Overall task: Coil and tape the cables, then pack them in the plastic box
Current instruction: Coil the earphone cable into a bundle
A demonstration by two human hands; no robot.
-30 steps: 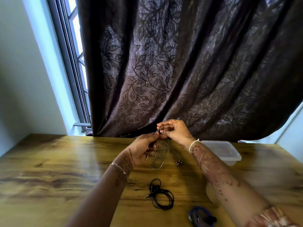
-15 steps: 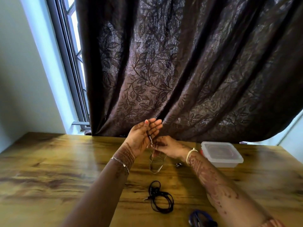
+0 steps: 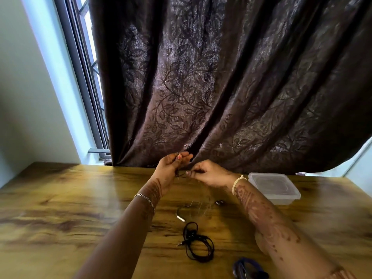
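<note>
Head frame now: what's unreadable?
Thin cable, head view: the left hand and right hand cover the held part; hanging loops are motion-blurred.
Blue item, head view: cut off by the bottom edge.
Plastic box, head view: cloudy lid hides any contents.

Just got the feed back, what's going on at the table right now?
A person holds a thin cable between both hands above the wooden table: the left hand grips it, the right hand pinches it, and its loose end hangs blurred toward the tabletop. A black cable lies loosely coiled nearer the person. The plastic box sits at the right with its lid on.
</note>
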